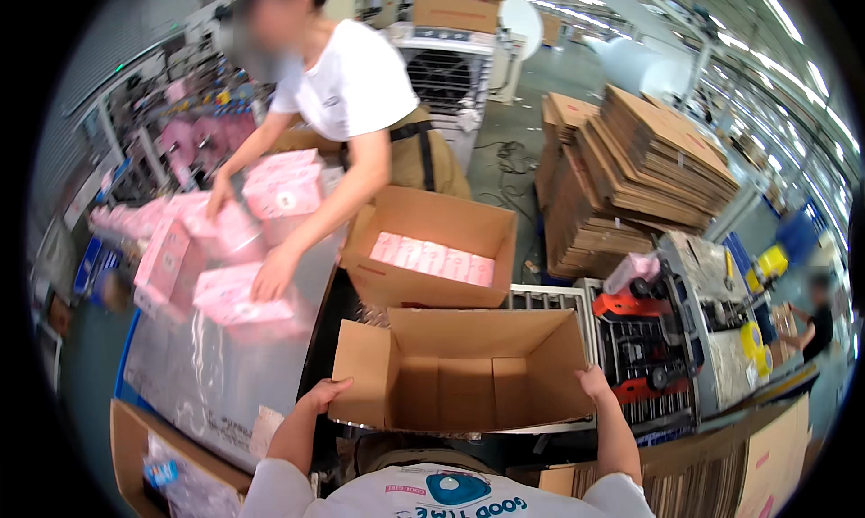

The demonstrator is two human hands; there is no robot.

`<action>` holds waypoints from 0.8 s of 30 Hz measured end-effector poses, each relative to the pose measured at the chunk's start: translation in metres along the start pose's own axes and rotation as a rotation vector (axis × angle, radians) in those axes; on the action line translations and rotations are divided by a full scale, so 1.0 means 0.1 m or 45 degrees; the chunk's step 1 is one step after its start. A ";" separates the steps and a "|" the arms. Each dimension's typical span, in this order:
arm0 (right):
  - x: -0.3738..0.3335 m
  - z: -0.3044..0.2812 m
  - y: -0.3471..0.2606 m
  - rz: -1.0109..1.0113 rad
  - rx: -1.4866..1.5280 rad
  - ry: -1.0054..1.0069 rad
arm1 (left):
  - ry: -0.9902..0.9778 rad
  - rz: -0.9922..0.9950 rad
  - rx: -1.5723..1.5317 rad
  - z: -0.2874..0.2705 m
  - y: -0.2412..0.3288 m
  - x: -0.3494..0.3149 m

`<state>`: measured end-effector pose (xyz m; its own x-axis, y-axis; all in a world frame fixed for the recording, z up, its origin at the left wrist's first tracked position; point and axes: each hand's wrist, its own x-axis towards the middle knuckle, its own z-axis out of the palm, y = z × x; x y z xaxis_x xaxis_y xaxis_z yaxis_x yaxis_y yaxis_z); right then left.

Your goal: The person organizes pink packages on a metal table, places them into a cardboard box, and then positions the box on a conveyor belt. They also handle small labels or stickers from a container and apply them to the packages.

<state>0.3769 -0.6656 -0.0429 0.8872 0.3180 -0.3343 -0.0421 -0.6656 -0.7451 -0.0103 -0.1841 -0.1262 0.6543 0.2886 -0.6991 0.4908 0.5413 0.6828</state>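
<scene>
An open cardboard box (541,365) stands right in front of me, its bare brown inside facing up. My left hand (324,395) grips its left edge, thumb along the wall. At the opposite edge, my right hand (593,382) is closed on the right wall. Just beyond stands a second cardboard box (405,290) with a row of pink-and-white packs (434,258) in it. To the left, a co-worker in a white T-shirt has both hands on pink packs (239,293) on a metal table (216,383).
Rollers of a conveyor (545,299) run rightward to a red-and-black machine (635,329). Flattened cartons (631,167) are piled at the back right, more cartons (703,473) at the lower right. A carton with plastic wrap (189,482) sits at the lower left. Another person (815,324) is far right.
</scene>
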 end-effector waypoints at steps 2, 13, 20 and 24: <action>0.09 0.15 0.10 0.011 0.124 -0.069 | 0.703 -0.178 0.640 0.02 -0.21 0.04; -0.37 1.48 -0.96 -0.285 -0.087 -0.235 | 1.246 -0.309 -0.260 -0.11 -2.28 -0.52; -0.25 1.49 -0.79 -0.311 0.133 -0.315 | 0.446 -0.270 0.932 0.26 -2.33 -1.12; -0.34 1.48 -0.89 -0.251 0.293 -0.327 | 0.338 -0.232 0.991 -0.08 -1.73 -1.29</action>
<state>0.2822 -0.5173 -0.0512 0.7462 0.6024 -0.2834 -0.0100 -0.4156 -0.9095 -0.1843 -0.3091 -0.1559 0.4173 0.4783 -0.7727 0.8959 -0.0739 0.4382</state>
